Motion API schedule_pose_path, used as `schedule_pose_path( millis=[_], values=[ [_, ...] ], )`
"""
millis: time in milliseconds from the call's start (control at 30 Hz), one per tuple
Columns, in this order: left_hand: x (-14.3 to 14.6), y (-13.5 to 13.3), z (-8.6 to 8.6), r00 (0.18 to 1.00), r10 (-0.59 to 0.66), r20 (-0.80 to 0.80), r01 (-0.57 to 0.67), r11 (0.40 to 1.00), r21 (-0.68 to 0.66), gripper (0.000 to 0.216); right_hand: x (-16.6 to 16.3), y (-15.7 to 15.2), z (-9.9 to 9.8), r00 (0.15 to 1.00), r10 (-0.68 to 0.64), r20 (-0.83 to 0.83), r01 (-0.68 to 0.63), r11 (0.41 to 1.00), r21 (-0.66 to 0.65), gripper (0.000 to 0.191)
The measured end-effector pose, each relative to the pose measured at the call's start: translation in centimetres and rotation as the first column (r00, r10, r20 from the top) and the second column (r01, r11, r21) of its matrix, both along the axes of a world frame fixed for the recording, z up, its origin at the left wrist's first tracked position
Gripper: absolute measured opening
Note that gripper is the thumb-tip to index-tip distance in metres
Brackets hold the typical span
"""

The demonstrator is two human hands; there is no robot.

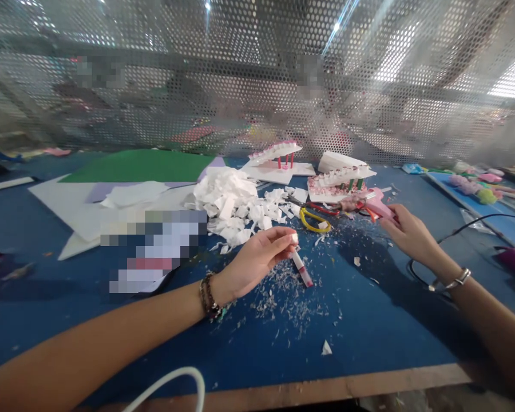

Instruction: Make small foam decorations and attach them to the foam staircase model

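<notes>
My left hand (261,257) is closed in a pinch on a small white piece (294,238), in front of the heap of paper scraps (227,200). Just below its fingertips is a narrow white strip (302,270) with a dark pink end; I cannot tell whether the fingers touch it. On the right, my right hand (407,232) grips a pink glue gun (378,206), its nozzle pointing left. Scissors (315,220) with yellow and red handles lie between the hands. Behind the glue gun stands a small white model bridge (343,176) on green posts.
A second model bridge (278,151) on red posts stands farther back. Green sheet (141,165) and white sheets (68,206) lie at left, near a blurred phone (158,254). Fine shavings (283,297) litter the blue table (249,357). A black cable (467,223) runs right; perforated metal (240,74) rises behind.
</notes>
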State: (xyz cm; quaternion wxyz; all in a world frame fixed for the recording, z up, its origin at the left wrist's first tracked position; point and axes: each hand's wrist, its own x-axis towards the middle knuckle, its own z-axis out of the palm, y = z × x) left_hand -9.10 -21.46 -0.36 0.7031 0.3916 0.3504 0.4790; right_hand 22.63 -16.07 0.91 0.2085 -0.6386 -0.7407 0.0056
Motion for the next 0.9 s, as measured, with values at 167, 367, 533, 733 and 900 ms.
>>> schedule_pose_path(
  millis=[167, 367, 533, 733, 900],
  values=[
    [0.2, 0.0, -0.5, 1.0, -0.005, 0.021, 0.005, 1.0, 0.018, 0.019, -2.4, -1.8, 0.2, 0.992, 0.081, -0.098, -0.07, 0.991, 0.115, 0.054],
    [0.0, 0.3, -1.0, 1.0, -0.018, -0.015, 0.018, 0.999, 0.032, 0.016, -2.9, -2.7, -0.1, 0.993, 0.117, -0.036, -0.101, 0.952, 0.288, 0.056],
    [0.1, 0.1, -0.8, 1.0, -0.027, 0.0, 0.027, 0.999, 0.046, 0.015, -3.3, -3.1, -0.2, 0.99, 0.139, 0.022, -0.135, 0.898, 0.418, 0.052],
    [-0.3, 0.5, 0.2, 0.978, 0.085, -0.188, -0.065, 0.992, 0.11, 0.01, -3.2, -3.3, -0.4, 0.985, 0.149, 0.083, -0.171, 0.868, 0.465, 0.048],
    [-1.3, 1.2, 1.0, 0.68, 0.159, -0.716, 0.155, 0.923, 0.352, 0.014, -3.0, -3.4, -0.6, 0.976, 0.172, 0.136, -0.217, 0.843, 0.493, 0.048]
  ],
)
